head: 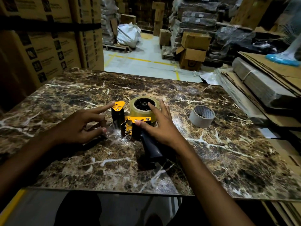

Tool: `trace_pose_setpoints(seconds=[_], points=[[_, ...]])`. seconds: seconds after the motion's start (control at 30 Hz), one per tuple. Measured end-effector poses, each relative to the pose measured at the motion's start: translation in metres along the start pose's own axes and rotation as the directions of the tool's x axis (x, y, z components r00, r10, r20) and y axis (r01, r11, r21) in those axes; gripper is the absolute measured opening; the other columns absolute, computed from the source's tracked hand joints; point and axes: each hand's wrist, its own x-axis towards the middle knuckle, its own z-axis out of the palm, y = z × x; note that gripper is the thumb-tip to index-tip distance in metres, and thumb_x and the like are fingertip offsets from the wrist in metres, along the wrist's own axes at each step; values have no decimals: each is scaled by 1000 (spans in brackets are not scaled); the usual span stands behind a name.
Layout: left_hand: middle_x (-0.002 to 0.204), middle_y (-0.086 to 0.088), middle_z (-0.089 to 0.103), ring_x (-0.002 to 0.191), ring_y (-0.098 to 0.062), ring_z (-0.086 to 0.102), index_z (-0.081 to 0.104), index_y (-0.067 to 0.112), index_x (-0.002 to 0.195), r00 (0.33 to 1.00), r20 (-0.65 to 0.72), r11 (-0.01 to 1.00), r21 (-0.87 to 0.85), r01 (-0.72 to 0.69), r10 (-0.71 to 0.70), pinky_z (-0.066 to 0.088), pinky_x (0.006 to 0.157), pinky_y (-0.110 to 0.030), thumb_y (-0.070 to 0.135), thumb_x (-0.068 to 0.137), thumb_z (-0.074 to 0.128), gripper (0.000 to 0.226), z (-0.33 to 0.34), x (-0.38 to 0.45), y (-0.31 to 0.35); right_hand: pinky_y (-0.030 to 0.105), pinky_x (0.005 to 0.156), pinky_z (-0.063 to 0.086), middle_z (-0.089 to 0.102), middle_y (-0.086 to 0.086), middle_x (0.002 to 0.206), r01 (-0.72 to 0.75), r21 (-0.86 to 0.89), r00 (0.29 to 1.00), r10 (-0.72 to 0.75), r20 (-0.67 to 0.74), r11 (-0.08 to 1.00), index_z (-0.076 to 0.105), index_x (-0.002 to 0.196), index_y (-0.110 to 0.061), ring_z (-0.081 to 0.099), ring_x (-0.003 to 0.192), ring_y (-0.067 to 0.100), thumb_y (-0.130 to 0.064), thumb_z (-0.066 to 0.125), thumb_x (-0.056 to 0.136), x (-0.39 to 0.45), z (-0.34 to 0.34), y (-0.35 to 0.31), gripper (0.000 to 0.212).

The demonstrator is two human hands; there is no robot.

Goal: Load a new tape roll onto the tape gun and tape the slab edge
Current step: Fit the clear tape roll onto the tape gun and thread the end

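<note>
A yellow and black tape gun (130, 124) lies on its side in the middle of the dark marble slab (228, 152), its black handle pointing toward me. A clear brownish tape roll (141, 111) sits on the gun's hub. My right hand (156, 126) rests on the gun, index fingertip in the roll's centre, thumb on the yellow plate. My left hand (81, 124) points its index finger at the yellow flap over the black roller, while thumb and other fingers pinch crinkled clear tape (114, 132) near the cutter.
A used cardboard tape core (202, 116) lies on the slab to the right. Flattened cardboard and wrapped bundles (260, 88) are stacked along the right edge. Stacked boxes (48, 38) stand at the left. The warehouse floor with pallets lies beyond the slab's far edge.
</note>
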Motion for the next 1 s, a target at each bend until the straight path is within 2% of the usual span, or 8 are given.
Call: trace_pose_setpoints(seconds=[0.07, 0.13, 0.2, 0.3, 0.4, 0.7, 0.8, 1.0], points=[[167, 20, 38, 139, -6, 59, 71, 28, 83, 1000, -14, 1000, -7, -2, 2, 53, 102, -34, 50, 94, 63, 26, -3, -4, -4, 58, 127, 9, -12, -13, 173, -2, 18, 1000, 2, -8, 1000, 29, 160, -38, -17, 158, 14, -72, 66, 81, -1, 1, 0, 94], [155, 22, 56, 140, -8, 58, 71, 39, 103, 995, -87, 998, -58, 34, -39, 48, 109, -25, 53, 92, 63, 20, -3, -6, 3, 56, 127, 9, -11, -14, 173, -6, 42, 1000, 6, -17, 999, 31, 160, -38, -17, 158, 13, -71, 68, 81, -1, 2, 0, 93], [147, 18, 63, 142, -9, 56, 60, 46, 129, 980, -173, 995, -28, 97, -101, 46, 115, -33, 63, 84, 68, 49, 1, 1, 17, 56, 127, 9, -11, -16, 173, -8, 57, 1000, 10, -22, 998, 31, 159, -39, -17, 158, 11, -71, 68, 81, 0, 3, 1, 93], [153, 6, 57, 134, -14, 58, 48, 36, 148, 977, -170, 967, 193, 165, -132, 50, 106, -39, 80, 66, 77, 98, 12, 21, 36, 56, 127, 11, -10, -15, 173, -5, 49, 999, 6, -32, 999, 32, 159, -39, -15, 158, 12, -73, 68, 79, 1, 5, 2, 94], [145, 6, 61, 126, -17, 63, 50, 34, 150, 982, -157, 938, 312, 151, -105, 56, 98, -41, 90, 62, 69, 106, 17, 32, 37, 56, 127, 10, -11, -14, 173, 0, 30, 1000, 1, -29, 1000, 31, 159, -39, -17, 158, 12, -73, 68, 79, 2, 5, 2, 94], [128, 4, 68, 103, -21, 71, 65, 28, 144, 986, -162, 885, 463, 44, 35, 58, 78, -37, 90, 72, 57, 95, 13, 34, 26, 57, 127, 9, -12, -12, 173, 1, 10, 1000, -1, -14, 1000, 28, 160, -39, -17, 158, 14, -73, 65, 81, 4, 5, 1, 94], [122, 3, 70, 99, -23, 71, 68, 28, 140, 987, -147, 878, 478, 11, 68, 58, 78, -42, 88, 74, 59, 90, 10, 36, 19, 58, 127, 8, -12, -12, 173, -3, 3, 1000, 3, -17, 1000, 28, 160, -38, -17, 158, 15, -74, 65, 81, 3, 5, 1, 94], [109, 4, 73, 95, -24, 70, 77, 29, 127, 973, -229, 890, 449, 78, 31, 55, 77, -44, 76, 74, 67, 71, 11, 44, 14, 59, 126, 8, -11, -11, 174, -2, 2, 999, 2, -32, 1000, 30, 160, -38, -16, 158, 16, -73, 65, 81, 2, 6, -1, 93]])
